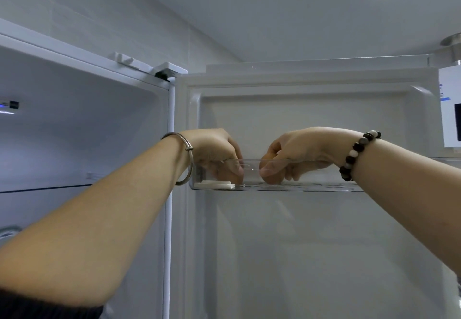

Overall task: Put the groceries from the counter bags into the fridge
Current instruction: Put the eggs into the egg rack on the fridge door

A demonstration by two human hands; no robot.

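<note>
1. Reaching up, the person has both hands inside the clear bin at the top of the open door of the fridge.
2. The left hand and right hand hang over the rim, near each other but apart, with fingers curled down behind the clear wall.
3. Grip: the fingers are bent, not spread. Whether they pinch something small or only touch the bin floor cannot be told through the glare.
4. No groceries show plainly. If one is being placed, it is hidden under the hands, low in the bin. The counter and bags are out of view.
5. A flat white piece lies on the bin floor just under the left hand.
6. Risks from here:
   - The bin sits above eye level, so its floor is seen only through the wall. An item let go before it rests there could topple or roll.
   - Both wrists bear near the rim, and leaning on it could tip or unseat the bin.
   - The bangle and the beads sit right at the rim and could catch as the hands come out.
   - Setting something on the white piece would leave it tilted.
</note>
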